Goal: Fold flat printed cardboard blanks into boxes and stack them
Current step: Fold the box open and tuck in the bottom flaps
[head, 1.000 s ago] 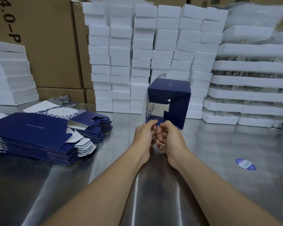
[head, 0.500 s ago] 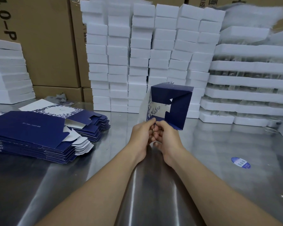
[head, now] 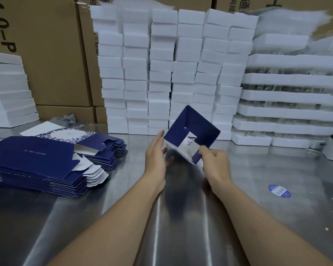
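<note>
In the middle of the frame the right hand [head: 212, 160] pinches the lower corner of a dark blue box [head: 202, 129], which is tilted on its corner above the metal table [head: 258, 169]. The left hand [head: 155, 152], with straight fingers, is just beside the box's left edge. Flat blanks [head: 42, 162] lie stacked at the left.

A brushed steel worktop [head: 258, 217] filled the foreground, streaked with reflected overhead light. A wall of stacked white foam blocks [head: 161, 73] stood at its far edge. Left of the blocks rose brown cartons [head: 46, 54] and a pile of white slabs [head: 6, 89]. Right of the blocks sat layered foam trays [head: 286, 96]. Nearer than the blocks, to their right, lay a blue sticker [head: 279, 191].
</note>
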